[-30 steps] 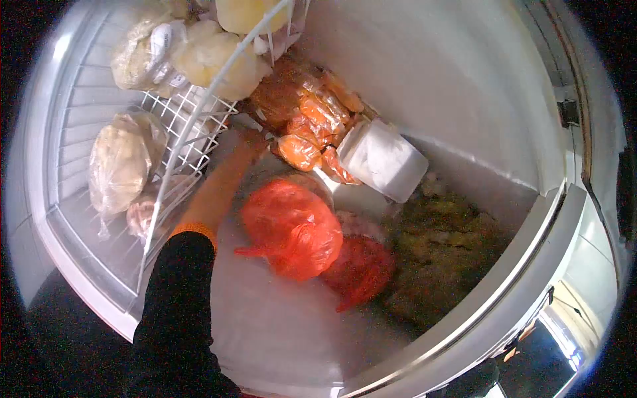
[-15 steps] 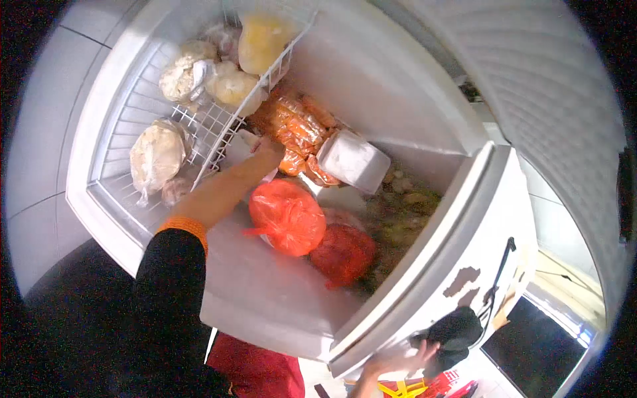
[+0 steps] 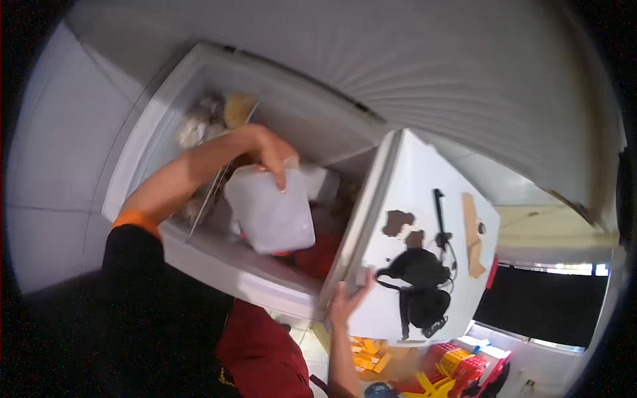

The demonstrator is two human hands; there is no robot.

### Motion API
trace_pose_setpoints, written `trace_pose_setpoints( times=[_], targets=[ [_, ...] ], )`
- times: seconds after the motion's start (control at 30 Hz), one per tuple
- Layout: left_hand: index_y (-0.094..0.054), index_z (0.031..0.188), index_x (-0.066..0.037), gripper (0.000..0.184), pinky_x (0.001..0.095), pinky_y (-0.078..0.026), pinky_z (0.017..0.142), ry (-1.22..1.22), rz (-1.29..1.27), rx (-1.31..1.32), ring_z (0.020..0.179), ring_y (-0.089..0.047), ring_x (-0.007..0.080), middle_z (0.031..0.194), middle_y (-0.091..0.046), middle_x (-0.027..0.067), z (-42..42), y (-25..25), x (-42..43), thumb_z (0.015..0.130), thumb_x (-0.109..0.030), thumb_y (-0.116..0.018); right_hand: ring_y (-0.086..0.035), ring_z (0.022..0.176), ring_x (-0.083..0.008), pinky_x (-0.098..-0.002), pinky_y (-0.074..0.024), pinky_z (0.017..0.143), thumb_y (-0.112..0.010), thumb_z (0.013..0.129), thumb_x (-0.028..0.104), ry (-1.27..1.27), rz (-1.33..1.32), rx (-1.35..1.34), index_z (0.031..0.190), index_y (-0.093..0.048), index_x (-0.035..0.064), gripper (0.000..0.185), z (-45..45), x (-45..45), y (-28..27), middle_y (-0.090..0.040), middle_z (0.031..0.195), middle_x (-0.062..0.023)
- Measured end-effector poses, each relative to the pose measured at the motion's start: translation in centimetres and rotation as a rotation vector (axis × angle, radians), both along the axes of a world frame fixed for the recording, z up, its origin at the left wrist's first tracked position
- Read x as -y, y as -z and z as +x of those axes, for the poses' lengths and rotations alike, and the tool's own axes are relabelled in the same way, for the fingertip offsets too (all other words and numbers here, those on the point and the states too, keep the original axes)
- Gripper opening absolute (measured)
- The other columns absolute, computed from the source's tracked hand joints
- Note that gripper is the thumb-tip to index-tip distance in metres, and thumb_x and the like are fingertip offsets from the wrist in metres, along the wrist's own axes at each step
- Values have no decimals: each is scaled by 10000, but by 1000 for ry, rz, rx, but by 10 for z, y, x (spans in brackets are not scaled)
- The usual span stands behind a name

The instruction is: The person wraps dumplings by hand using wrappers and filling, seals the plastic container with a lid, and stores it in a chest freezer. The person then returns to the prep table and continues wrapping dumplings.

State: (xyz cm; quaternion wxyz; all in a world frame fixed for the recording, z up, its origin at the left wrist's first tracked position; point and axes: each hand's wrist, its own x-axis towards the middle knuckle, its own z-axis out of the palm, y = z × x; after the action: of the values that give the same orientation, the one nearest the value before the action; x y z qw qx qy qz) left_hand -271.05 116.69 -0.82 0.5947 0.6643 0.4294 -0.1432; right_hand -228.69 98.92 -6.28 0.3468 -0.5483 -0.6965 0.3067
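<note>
My left hand [image 3: 269, 156], at the end of a black sleeve with an orange cuff, grips a white rectangular plastic container [image 3: 272, 215] by its upper edge. The container is tilted above the inside of a chest freezer [image 3: 219, 275]. Behind it shows another white block-like box [image 3: 323, 184]. Red plastic bags [image 3: 317, 255] lie lower down, partly covered by the container. My right hand [image 3: 348, 302] holds the edge of the white freezer lid [image 3: 371, 312], which stands partly raised, thumb and fingers apart along it.
Bagged pale food [image 3: 194, 131] and a yellowish bag [image 3: 237, 109] sit in the freezer's wire basket. A black bag or cap with straps [image 3: 421, 272] lies on the lid, near a brown wooden piece [image 3: 472, 232]. Red and yellow plastic crates [image 3: 458, 361] stand beyond the lid.
My left hand has raised the white container from among the bags in the freezer. The lid has come lower over the opening, my right hand at its edge. The view has shifted and blurred.
</note>
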Motion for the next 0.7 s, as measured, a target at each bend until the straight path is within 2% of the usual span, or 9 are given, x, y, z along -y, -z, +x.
trace_pose_setpoints(
  times=[0.1,0.2,0.27,0.37,0.43,0.5,0.6,0.63,0.7],
  targets=[
    [-545,1299,-38,695,301,-540,545,-181,8,169,821,-660,185,1064,-657,106,14,-103,33,799,-463,-775,-391,1373,-314,-439,-319,1141,-721,860,393,39,-556,-879,1540,-182,48,934,-34,30,1,-343,1522,-122],
    [-454,1436,-54,799,297,-542,622,-274,-9,125,863,-646,174,1178,-630,115,61,-177,61,852,-543,-696,-500,1278,-303,-455,-409,1079,-635,887,338,86,-867,-1226,1463,-337,25,721,-35,53,-87,-490,1403,-159],
    [-430,1469,-97,697,369,-544,733,-282,396,9,841,-682,241,1100,-681,156,112,-259,96,925,-490,-617,-548,1227,-305,-444,-440,1052,-616,887,320,122,-738,-1399,1429,-393,12,662,-8,62,-122,-547,1349,-161],
    [-576,1346,-63,497,428,-469,974,-210,1678,190,1065,-654,308,1154,-680,169,146,-346,146,928,-329,-613,-622,1108,-300,-427,-488,993,-614,876,321,386,-577,-1392,1317,-517,10,549,52,98,-131,-635,1219,-148],
    [-528,1367,10,444,420,-390,1083,-787,2194,293,1306,-497,259,1404,-542,139,86,-347,122,1001,-240,-531,-641,1058,-294,-417,-501,970,-623,854,304,602,-467,-1432,1247,-572,23,485,95,138,-136,-662,1153,-141],
    [-544,1352,-12,440,438,-415,1035,-998,2351,-45,1234,-526,302,1336,-564,163,13,-355,89,997,-269,-518,-643,1057,-287,-421,-502,970,-625,842,308,733,-283,-1513,1243,-573,34,488,141,181,-133,-663,1149,-134],
    [-569,1330,-44,437,466,-453,964,-697,2490,-756,1126,-569,366,1235,-597,198,-62,-375,32,990,-312,-498,-632,1079,-296,-430,-498,975,-615,843,324,902,-26,-1549,1277,-545,34,526,197,241,-137,-651,1173,-136],
    [-577,1322,-55,438,475,-466,940,-737,2509,-783,1090,-583,387,1201,-609,209,-56,-381,31,988,-326,-492,-623,1098,-304,-435,-494,980,-605,848,334,957,67,-1571,1300,-525,33,548,217,261,-138,-638,1200,-140],
    [-565,1316,-46,492,560,-462,831,-1092,2373,-774,851,-609,463,911,-667,258,13,-394,86,911,-324,-581,-613,1117,-312,-440,-490,986,-595,853,343,1031,180,-1584,1323,-505,32,571,254,303,-127,-624,1227,-144]
  ],
)
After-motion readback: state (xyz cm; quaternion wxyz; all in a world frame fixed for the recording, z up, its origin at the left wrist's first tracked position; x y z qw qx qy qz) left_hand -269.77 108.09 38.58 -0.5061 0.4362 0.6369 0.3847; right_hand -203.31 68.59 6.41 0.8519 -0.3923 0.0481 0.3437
